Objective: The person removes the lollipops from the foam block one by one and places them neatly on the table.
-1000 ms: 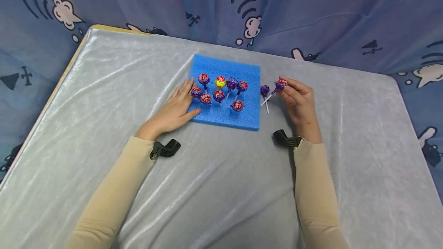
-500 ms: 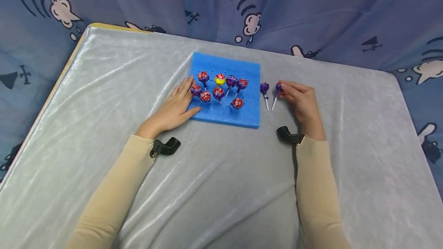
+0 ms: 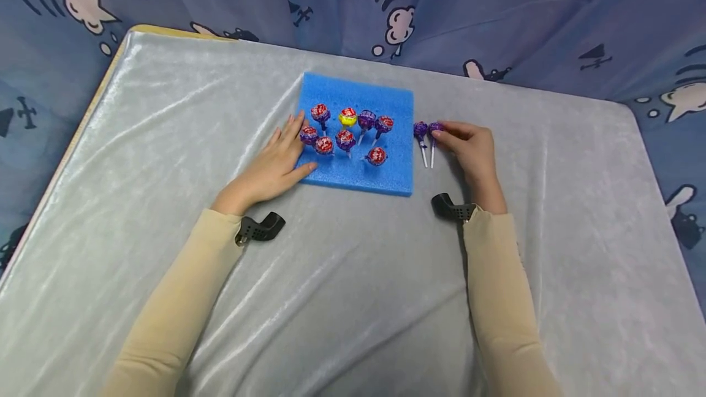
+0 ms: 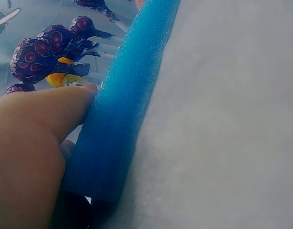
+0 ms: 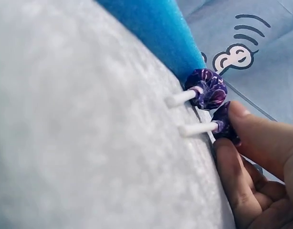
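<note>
A blue foam block [image 3: 358, 182] lies on the table with several wrapped lollipops standing in it by their sticks. My left hand [image 3: 267, 170] rests at its left edge, fingers stretched out; in the left wrist view the thumb [image 4: 46, 109] touches the foam [image 4: 118, 109]. To the right of the block, my right hand [image 3: 471, 149] pinches a purple lollipop [image 3: 435, 128] by its wrapped head between thumb and fingers. Another purple lollipop [image 3: 420, 129] lies close beside it. In the right wrist view both white sticks point the same way, and the held lollipop [image 5: 224, 121] is partly covered by the thumb.
A grey velvety cloth [image 3: 353, 299] covers the table. Behind it hangs a blue patterned curtain [image 3: 496, 11]. Among the standing lollipops one is yellow [image 3: 347, 117]. Each wrist wears a black camera mount [image 3: 261, 226].
My right hand has lowered the lollipop to the table and moved it left, alongside the other loose one; its stick now points toward me. The left hand stays at the foam's edge.
</note>
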Available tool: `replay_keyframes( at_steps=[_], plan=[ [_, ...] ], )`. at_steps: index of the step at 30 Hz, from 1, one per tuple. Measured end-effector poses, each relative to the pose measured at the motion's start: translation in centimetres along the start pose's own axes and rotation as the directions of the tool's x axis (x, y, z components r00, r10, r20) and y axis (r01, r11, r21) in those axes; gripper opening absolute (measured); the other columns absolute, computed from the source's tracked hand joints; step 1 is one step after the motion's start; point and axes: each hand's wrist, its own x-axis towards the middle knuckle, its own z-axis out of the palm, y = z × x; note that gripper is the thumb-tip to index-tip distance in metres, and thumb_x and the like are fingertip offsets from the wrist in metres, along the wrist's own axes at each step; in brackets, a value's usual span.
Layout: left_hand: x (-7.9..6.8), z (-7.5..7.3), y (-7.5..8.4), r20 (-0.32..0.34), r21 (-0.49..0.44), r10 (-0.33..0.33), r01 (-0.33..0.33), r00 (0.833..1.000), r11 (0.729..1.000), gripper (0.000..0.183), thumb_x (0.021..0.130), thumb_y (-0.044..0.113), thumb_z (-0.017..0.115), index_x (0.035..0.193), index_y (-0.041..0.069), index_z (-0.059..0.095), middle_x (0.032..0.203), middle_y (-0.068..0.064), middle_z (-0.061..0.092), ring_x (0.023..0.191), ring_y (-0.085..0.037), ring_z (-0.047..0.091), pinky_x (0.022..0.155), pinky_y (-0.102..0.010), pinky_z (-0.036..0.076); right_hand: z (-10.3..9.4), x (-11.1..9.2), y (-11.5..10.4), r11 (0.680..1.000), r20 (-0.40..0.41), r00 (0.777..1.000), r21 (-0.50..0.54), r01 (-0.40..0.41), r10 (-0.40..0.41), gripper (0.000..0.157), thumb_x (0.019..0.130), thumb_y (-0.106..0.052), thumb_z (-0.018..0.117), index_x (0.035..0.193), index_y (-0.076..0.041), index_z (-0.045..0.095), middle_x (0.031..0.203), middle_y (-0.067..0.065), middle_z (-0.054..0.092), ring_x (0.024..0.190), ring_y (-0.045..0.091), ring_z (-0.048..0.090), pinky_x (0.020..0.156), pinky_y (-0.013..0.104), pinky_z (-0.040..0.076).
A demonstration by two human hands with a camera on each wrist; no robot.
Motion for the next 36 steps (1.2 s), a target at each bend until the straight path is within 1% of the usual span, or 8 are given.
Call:
replay_keyframes(
  at_steps=[4,8,15,20,24,28,32,36],
  plan=[
    [0.00,-0.04,0.01,0.004,-0.005,0.000,0.000,1.000,1.000,0.050,0.100,0.034,0.042,0.117,-0.012,0.048,0.156,-0.018,-0.010,0.142,-0.030,-0.012,0.114,-0.041,-0.007,0.07,-0.04,-0.05,0.999,-0.019,1.000,-0.049,-0.017,0.016,0.037,0.082,-0.016,0.075,0.112,0.003,0.067,0.087,-0.004,0.064,0.076,0.008,0.053,0.062,0.012,0.046],
    [0.19,-0.12,0.01,0.004,-0.003,-0.002,0.002,1.000,1.000,0.051,0.100,0.035,0.041,0.120,-0.012,0.048,0.156,-0.017,-0.010,0.142,-0.029,-0.013,0.114,-0.040,-0.007,-0.11,0.05,-0.24,0.998,-0.031,0.999,-0.050,-0.038,0.037,0.038,0.080,-0.014,0.077,0.111,0.005,0.066,0.080,-0.006,0.062,0.070,0.007,0.051,0.057,0.013,0.043],
    [0.16,-0.12,-0.01,0.019,-0.005,-0.020,0.020,1.000,1.000,0.053,0.100,0.036,0.041,0.121,-0.012,0.047,0.156,-0.015,-0.012,0.142,-0.027,-0.014,0.114,-0.039,-0.007,-0.25,-0.16,-0.42,0.996,-0.027,0.997,-0.046,-0.073,0.072,0.040,0.078,-0.014,0.078,0.110,0.005,0.066,0.080,-0.005,0.062,0.069,0.007,0.052,0.056,0.012,0.044],
    [0.13,-0.18,-0.01,0.023,-0.005,-0.024,0.024,0.999,1.000,0.054,0.100,0.036,0.041,0.123,-0.013,0.046,0.156,-0.015,-0.012,0.142,-0.027,-0.014,0.114,-0.039,-0.007,-0.48,-0.17,-0.30,0.997,-0.028,0.996,-0.008,-0.080,0.080,0.038,0.078,-0.012,0.078,0.109,0.006,0.066,0.078,-0.006,0.063,0.070,0.007,0.054,0.059,0.012,0.046],
    [0.10,-0.11,-0.06,0.023,-0.001,-0.021,0.021,1.000,1.000,0.056,0.100,0.037,0.040,0.127,-0.012,0.045,0.156,-0.014,-0.013,0.142,-0.027,-0.014,0.114,-0.039,-0.008,-0.68,-0.12,0.01,0.995,-0.027,0.996,0.055,-0.079,0.081,0.033,0.077,-0.009,0.078,0.105,0.005,0.067,0.076,-0.006,0.065,0.069,0.007,0.058,0.062,0.013,0.048],
    [0.17,-0.05,-0.13,0.017,0.005,-0.014,0.014,1.000,1.000,0.057,0.100,0.037,0.040,0.128,-0.012,0.044,0.156,-0.015,-0.012,0.142,-0.027,-0.013,0.114,-0.039,-0.007,-0.79,-0.09,0.30,0.984,-0.044,0.996,0.165,-0.067,0.075,0.023,0.076,-0.002,0.078,0.097,0.002,0.070,0.072,-0.004,0.067,0.068,0.008,0.061,0.062,0.014,0.049],
    [0.14,-0.03,-0.16,0.021,0.009,-0.017,0.017,1.000,1.000,0.056,0.100,0.037,0.040,0.127,-0.012,0.044,0.156,-0.016,-0.012,0.142,-0.028,-0.013,0.114,-0.038,-0.008,-0.75,-0.01,0.35,0.952,-0.066,0.995,0.300,-0.054,0.077,0.021,0.074,0.002,0.078,0.093,0.002,0.071,0.072,-0.001,0.067,0.066,0.009,0.062,0.061,0.016,0.051],
    [0.10,-0.07,-0.12,0.017,0.010,-0.016,0.016,1.000,1.000,0.055,0.100,0.037,0.040,0.125,-0.012,0.045,0.156,-0.015,-0.012,0.142,-0.027,-0.014,0.114,-0.038,-0.008,-0.65,-0.04,-0.05,0.910,-0.088,0.996,0.414,0.026,0.012,0.020,0.073,0.008,0.076,0.092,0.005,0.071,0.073,0.003,0.068,0.066,0.012,0.063,0.062,0.018,0.053]
  ],
)
